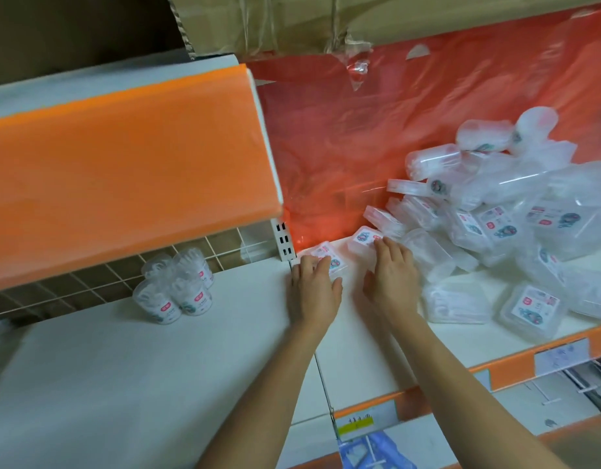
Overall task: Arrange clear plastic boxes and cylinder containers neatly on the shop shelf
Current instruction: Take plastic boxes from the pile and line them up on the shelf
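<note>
At shelf [157, 350] back, left hand [314, 291] flat on label-up box [330, 258]; right hand [390, 277] touching neighbouring box [361, 239], grips wide

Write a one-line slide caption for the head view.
Left hand on the left box, right hand on the right box, at the shelf back; loose pile right, upright cylinders left.

White shelf [157, 350]; orange upper shelf edge [123, 164]; red plastic sheet [377, 130]; clear boxes [495, 228], white labels, red and teal marks; brown cardboard [427, 18].
</note>
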